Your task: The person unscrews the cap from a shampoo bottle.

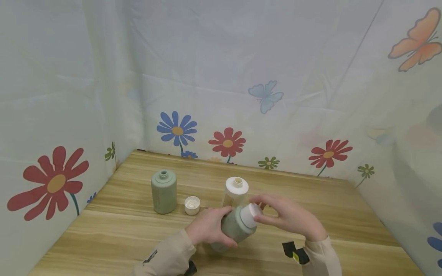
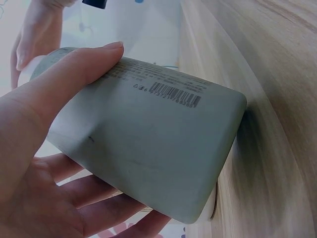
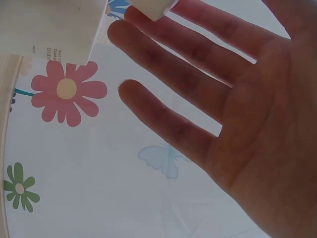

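Observation:
My left hand (image 1: pixel 208 226) grips a pale green bottle (image 1: pixel 238 225), tilted so its top points up and to the right. In the left wrist view the bottle (image 2: pixel 143 139) shows a printed barcode near its base, with the thumb across one side. At its top is a white cap (image 1: pixel 249 215), which my right hand (image 1: pixel 288 215) holds between thumb and fingers. The right wrist view shows the other fingers of the right hand (image 3: pixel 237 104) spread, with only a corner of the cap (image 3: pixel 151 6) in sight.
Behind the held bottle stands an uncapped white bottle (image 1: pixel 236 188), partly hidden. A second green bottle (image 1: pixel 164 195), also uncapped, is upright at left on the wooden table (image 1: pixel 114 222). Beside it lies a loose white cap (image 1: pixel 192 205), hollow side up. Flower-patterned curtains (image 1: pixel 207 96) enclose the table.

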Tool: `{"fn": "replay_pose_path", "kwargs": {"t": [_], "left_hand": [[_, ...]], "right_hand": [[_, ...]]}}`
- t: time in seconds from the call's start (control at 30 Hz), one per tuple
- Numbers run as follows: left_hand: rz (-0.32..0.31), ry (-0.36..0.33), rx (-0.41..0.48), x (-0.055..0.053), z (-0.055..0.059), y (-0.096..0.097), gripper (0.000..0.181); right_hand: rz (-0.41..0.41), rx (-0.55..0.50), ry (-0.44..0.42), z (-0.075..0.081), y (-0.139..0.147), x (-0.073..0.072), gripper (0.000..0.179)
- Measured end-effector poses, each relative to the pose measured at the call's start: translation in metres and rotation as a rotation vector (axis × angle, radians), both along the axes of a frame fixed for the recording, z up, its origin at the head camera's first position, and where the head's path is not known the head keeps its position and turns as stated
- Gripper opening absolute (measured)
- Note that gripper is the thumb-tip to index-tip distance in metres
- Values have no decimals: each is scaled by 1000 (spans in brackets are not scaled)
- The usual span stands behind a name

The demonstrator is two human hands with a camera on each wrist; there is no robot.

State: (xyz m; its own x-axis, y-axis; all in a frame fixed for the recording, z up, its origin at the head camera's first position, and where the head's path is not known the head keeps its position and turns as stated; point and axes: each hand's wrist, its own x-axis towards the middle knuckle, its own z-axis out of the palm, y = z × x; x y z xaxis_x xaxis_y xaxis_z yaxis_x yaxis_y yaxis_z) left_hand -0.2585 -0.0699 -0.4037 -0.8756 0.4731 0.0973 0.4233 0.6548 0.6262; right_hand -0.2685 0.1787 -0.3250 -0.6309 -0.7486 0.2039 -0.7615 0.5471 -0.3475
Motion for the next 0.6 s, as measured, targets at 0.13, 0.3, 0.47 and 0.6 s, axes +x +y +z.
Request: {"fn": "replay_pose_path", "kwargs": {"t": [0.13, 0.3, 0.47, 0.6], "left_hand": [[1, -1, -4, 0, 0, 0, 72], [0, -5, -1, 0, 1, 0, 72], [-1, -10, 2, 1, 2, 0, 71], [5, -9, -5, 1, 3, 1, 73]], "right_hand": [[45, 3, 22, 0, 0, 0, 36], [111, -4, 53, -1, 1, 0, 41], [116, -21, 50, -2, 2, -1, 43], [63, -39, 5, -2, 2, -1, 54]]}}
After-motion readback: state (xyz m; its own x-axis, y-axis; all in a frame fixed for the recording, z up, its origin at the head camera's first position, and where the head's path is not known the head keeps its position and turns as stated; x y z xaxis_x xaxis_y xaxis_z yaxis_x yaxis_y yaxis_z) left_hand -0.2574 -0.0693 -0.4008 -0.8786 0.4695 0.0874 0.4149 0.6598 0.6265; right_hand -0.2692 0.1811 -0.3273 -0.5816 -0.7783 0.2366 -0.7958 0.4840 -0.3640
